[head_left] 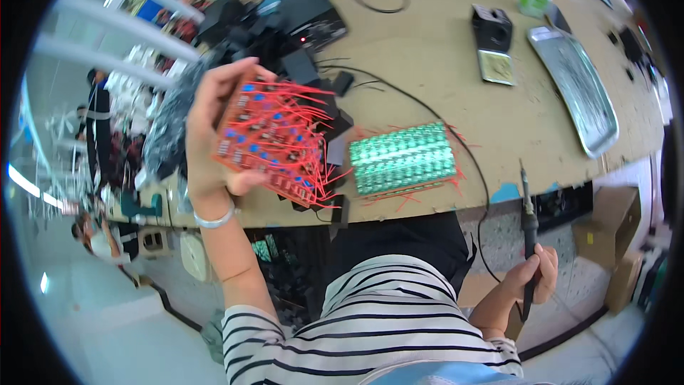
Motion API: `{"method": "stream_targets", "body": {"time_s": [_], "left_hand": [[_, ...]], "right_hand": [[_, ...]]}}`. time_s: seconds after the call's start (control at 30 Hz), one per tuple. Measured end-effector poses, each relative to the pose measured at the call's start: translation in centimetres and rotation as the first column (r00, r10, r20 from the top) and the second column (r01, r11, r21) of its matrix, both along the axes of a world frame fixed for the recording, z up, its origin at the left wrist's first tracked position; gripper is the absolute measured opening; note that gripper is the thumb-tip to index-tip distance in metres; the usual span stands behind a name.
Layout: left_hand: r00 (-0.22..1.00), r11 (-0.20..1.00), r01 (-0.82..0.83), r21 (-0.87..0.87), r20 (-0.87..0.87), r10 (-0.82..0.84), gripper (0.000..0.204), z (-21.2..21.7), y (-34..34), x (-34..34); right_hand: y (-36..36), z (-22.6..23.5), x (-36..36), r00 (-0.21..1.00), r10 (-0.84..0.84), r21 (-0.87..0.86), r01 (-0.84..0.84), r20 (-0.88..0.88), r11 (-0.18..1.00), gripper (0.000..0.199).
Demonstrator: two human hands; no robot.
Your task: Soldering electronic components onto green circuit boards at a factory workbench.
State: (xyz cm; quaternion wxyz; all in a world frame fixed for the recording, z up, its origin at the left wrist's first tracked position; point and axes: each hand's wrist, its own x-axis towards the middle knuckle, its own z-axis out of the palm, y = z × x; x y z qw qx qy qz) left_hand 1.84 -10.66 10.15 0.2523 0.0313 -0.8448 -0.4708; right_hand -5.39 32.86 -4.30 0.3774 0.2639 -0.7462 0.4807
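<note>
Raised over the table's left part, my left hand (210, 128) grips a red circuit board panel (267, 144) by its left edge. Blue parts and many thin red wires stick out from the panel's face. On the right, my right hand (534, 276) is closed round the dark handle of a soldering iron (529, 224), whose tip points up toward the table's front edge. Between the hands, a second panel (402, 159) with a shiny green-and-silver upper side lies on the table, red wires poking out around its edges.
Black boxes and small black cases (285, 36) crowd the table's left side. A black iron stand (491, 28) with a sponge tray, a green-and-white box (533, 0) and a long metal tray (576, 89) stand at the right. The iron's cord (427, 108) crosses the tabletop. Other people work far left.
</note>
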Motion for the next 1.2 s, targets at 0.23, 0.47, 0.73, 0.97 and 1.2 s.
{"method": "stream_targets", "body": {"time_s": [0.23,0.47,0.73,0.97,1.2], "left_hand": [[0.727,0.830,-0.541,0.133,-0.422,0.541,0.121,-1.2,-1.2,16.7],[0.417,0.426,-0.905,0.027,-0.156,0.896,0.107,-3.7,2.7,34.6],[-0.368,-0.189,-0.783,-0.593,0.196,0.909,0.092,-17.2,5.6,53.0],[-0.417,-0.172,-0.649,-0.741,0.157,0.895,0.093,-29.2,6.0,59.7],[-0.211,0.201,-0.694,-0.692,0.463,0.861,0.120,-38.2,3.5,58.2]], "right_hand": [[-0.3,-2.2,-2.0,0.983,-0.162,-0.167,0.146,-0.087,0.975,0.009],[-3.7,-2.6,-5.4,0.991,0.000,-0.037,-0.005,-0.134,0.999,0.017],[-9.9,-4.4,-6.2,0.976,0.216,-0.019,-0.216,-0.029,0.976,0.015],[-13.6,-4.2,-5.7,0.950,0.312,0.002,-0.313,0.024,0.950,0.013],[-17.4,-3.5,-4.5,0.914,0.398,0.013,-0.401,0.083,0.916,0.012]]}}
